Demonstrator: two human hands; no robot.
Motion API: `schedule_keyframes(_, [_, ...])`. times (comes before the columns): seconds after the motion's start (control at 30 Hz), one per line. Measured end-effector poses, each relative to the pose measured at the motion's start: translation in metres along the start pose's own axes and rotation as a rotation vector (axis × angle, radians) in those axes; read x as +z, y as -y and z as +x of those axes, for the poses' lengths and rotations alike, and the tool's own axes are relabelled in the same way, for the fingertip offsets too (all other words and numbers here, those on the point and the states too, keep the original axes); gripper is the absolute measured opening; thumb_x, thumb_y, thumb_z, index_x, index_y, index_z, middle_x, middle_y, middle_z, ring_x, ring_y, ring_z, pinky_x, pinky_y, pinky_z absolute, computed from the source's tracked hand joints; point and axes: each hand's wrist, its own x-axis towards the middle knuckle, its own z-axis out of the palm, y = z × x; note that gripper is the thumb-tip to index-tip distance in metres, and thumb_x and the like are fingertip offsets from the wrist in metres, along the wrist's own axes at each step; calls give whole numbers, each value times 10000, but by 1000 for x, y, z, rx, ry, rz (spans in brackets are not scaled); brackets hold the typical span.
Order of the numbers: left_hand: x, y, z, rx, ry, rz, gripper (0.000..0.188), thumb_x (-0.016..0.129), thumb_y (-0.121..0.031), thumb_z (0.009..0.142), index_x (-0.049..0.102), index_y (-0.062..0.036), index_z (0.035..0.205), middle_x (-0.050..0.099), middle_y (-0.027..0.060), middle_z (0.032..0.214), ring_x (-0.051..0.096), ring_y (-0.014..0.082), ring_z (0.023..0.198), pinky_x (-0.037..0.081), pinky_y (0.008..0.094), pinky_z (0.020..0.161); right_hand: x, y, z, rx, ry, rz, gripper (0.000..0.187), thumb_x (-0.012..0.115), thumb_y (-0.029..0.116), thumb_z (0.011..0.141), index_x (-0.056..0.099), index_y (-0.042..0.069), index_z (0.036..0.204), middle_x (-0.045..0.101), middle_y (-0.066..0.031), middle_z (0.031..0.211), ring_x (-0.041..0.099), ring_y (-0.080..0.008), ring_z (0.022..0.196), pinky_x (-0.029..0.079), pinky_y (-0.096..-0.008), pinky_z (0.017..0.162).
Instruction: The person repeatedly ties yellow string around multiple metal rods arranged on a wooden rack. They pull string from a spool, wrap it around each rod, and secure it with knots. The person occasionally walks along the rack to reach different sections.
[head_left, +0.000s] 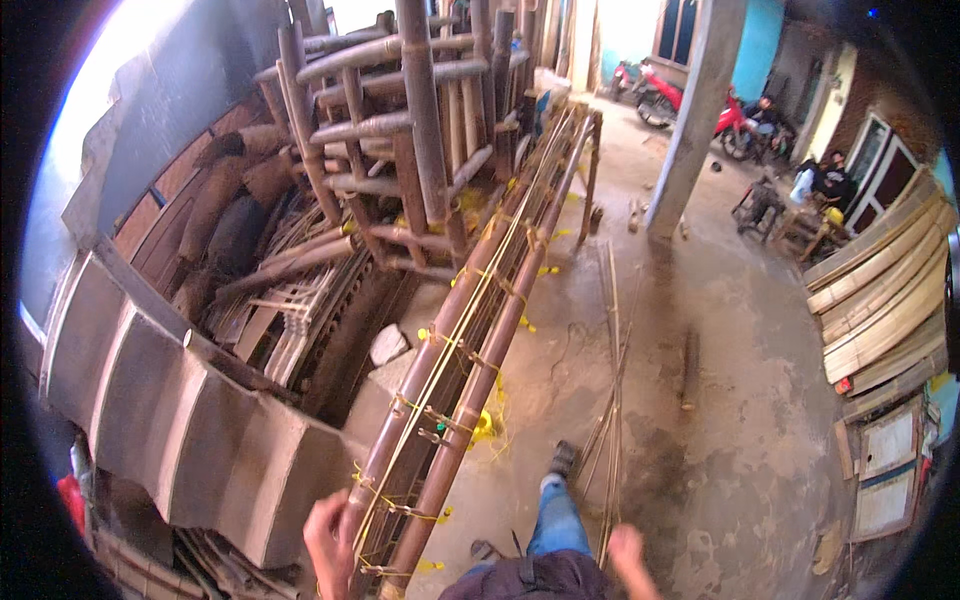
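A long rack of two brown bamboo poles [450, 452] stretches away from me, tied across with yellow cord at several places. Thin pale bamboo strips [462, 318] lie lengthwise along it. At its near end, my left hand [328, 535] is closed, its fingers curled against the left pole [392, 432]. My right hand [628, 552] hangs low to the right of my legs, apart from the rack. Motion blurs its fingers, so whether it grips anything is unclear. Beside it, long thin strips [612, 400] run along the concrete floor.
Stacked bamboo frames [425, 120] rise behind the rack on the left, above a corrugated sheet [235, 445]. A concrete pillar [695, 130] stands ahead. A short bamboo piece [690, 370] lies on the floor. Curved slats [880, 280] lean at right; red motorbikes [660, 95] and a seated person [832, 185] are farther back.
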Motion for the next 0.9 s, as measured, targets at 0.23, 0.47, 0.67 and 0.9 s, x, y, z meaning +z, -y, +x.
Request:
schedule_keyframes(0.23, [106,-216,227,685,-75,-48,178,594,-20,825,635,10,996,605,87,797,558,141,716,453,276,635,-280,286,143,-1071,-441,-264,312,566,199,852,509,36,1112,527,-135,1017,493,-280,933,406,-367,789])
schedule_keyframes(0.47, [192,-377,333,1076,-122,-107,178,594,-72,838,632,10,992,603,89,795,554,145,712,450,277,632,-348,403,209,-1732,-350,-541,282,552,201,858,512,41,1087,519,-122,978,486,-258,884,403,-350,744])
schedule_keyframes(0.67, [322,-395,423,935,-12,-121,191,594,-117,849,629,9,989,601,91,794,551,149,709,447,278,629,-384,424,295,-1645,-469,-699,258,539,204,864,515,45,1065,512,-110,944,481,-239,842,401,-336,705])
schedule_keyframes(0.9, [444,-364,534,814,112,-111,218,593,-169,863,625,9,985,598,93,792,547,153,705,443,280,625,-381,462,407,-1593,-534,-802,231,525,206,870,517,51,1040,504,-96,904,474,-217,793,399,-320,660])
